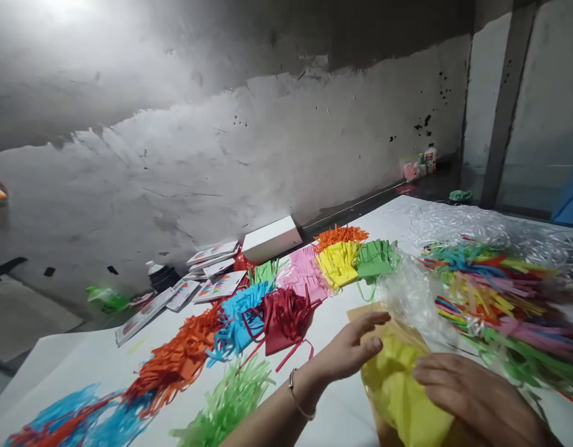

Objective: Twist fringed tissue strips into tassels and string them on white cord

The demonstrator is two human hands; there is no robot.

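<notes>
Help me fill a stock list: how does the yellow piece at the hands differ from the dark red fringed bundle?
Colour: the yellow piece is bright; the dark red fringed bundle is deep-toned.
Form: the yellow piece shows a broad, creased surface; the red bundle has many loose strips.
Contact: the right hand lies over the yellow piece; no hand touches the red bundle.
Both are mainly one colour.

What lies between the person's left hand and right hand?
In the head view, a yellow piece with tan edges lies between the left hand and the right hand, whose fingers overlap its near right side.
</notes>
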